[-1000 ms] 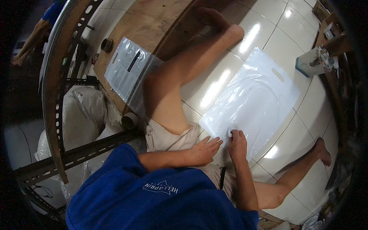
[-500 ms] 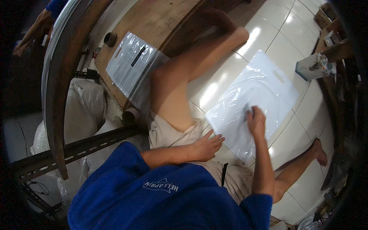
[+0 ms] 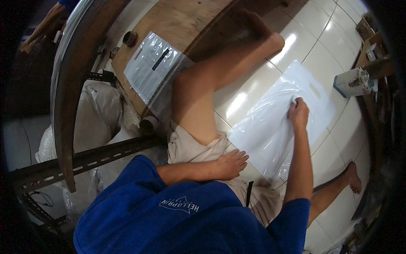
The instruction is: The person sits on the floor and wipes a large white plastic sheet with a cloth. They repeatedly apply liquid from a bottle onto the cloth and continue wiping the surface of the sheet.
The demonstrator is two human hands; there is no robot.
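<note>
A white plastic bag [image 3: 270, 127] with a cut-out handle slot lies spread on the tiled floor, its glossy surface wrinkled. My right hand [image 3: 299, 113] is over it, close to the handle slot. The fingers of that hand are pinched around something small and pale, mostly hidden by them. On my lap rests my left hand [image 3: 232, 165], fingers stretched out and holding nothing, near the bag's closest corner. A second, more see-through plastic bag [image 3: 148, 67] with a dark printed bar lies on a wooden board to the left, beside my bent knee.
The wooden board [image 3: 173, 21] carries a small round brown container [image 3: 130, 39]. A stained white-and-blue can [image 3: 352, 82] stands at the right. Full white sacks [image 3: 99, 110] and a slotted metal bar [image 3: 97, 158] are on the left. Another person's arm [image 3: 42, 29] shows at the upper left.
My right hand has slid away from me and slightly right across the bag, toward its handle slot. My left hand stays on my lap. The whole view has shifted slightly.
</note>
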